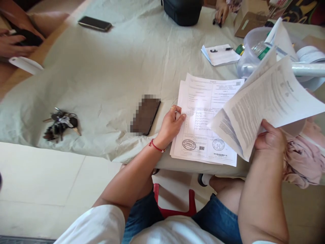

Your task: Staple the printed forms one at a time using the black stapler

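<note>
My left hand (pixel 172 122), with a ring and a red string bracelet, pinches the left edge of a stack of printed papers (pixel 203 135) at the table's near side. Two oval or round stamps and small square codes show on its top page. On the right, my right hand (pixel 270 137) grips a few printed sheets (pixel 261 91) by their lower edge. These sheets are tilted and bent above the table, covering the stack's right part. Just left of my left hand lies a dark phone (pixel 144 117), partly blurred out.
Keys (pixel 61 123) lie at the left, another phone (pixel 94 23) farther back. A black case (pixel 182 12), a notepad (pixel 223 55), a cardboard box (pixel 250 17) and a clear tub (pixel 245 62) stand beyond. Pink cloth (pixel 304 159) is at right. Other people's hands (pixel 221 13) show at the far edge and left.
</note>
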Demonstrator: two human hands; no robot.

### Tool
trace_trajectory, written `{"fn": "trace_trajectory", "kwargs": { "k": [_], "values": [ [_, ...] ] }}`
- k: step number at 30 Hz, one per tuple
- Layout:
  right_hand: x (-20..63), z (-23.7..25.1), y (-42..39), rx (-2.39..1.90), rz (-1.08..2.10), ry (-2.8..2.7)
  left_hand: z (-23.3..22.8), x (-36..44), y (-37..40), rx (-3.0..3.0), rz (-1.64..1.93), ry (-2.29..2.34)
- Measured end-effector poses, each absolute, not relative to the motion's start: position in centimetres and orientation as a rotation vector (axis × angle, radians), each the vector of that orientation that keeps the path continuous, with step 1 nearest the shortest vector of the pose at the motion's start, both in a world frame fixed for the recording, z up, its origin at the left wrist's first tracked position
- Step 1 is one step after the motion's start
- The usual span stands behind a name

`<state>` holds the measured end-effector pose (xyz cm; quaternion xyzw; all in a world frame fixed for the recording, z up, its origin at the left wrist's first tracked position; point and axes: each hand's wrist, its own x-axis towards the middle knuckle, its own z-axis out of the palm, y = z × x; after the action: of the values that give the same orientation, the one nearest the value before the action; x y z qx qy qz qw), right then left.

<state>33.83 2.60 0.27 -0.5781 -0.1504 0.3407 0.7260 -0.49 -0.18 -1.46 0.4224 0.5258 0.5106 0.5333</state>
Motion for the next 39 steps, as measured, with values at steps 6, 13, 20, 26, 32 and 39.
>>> {"fn": "trace_trajectory", "kwargs": {
  "k": [6,13,20,26,32,39],
  "values": [
    [33.5,0.7,2.2,-1.198,0.896,-0.289,-1.4,-0.4,-0.2,1.008,1.217,1.259],
    [34.1,0.3,1.5,-1.199,0.989,-0.344,-1.6,-0.2,-0.1,0.999,1.211,1.253],
    [31.7,-0.3,1.5,-1.245,0.954,-0.580,-1.5,-0.2,-0.4,0.973,1.227,1.270],
    [30.6,-0.4,1.4,-1.270,0.989,-0.609,-1.5,-0.1,-0.4,0.964,1.237,1.220],
    [30.8,-0.8,1.5,-1.306,0.961,-0.657,-0.7,0.0,-0.5,1.034,1.101,1.323],
    [31.4,-1.9,1.2,-1.363,1.021,-0.807,0.4,0.2,-0.9,0.991,1.089,1.234]
  ]
}}
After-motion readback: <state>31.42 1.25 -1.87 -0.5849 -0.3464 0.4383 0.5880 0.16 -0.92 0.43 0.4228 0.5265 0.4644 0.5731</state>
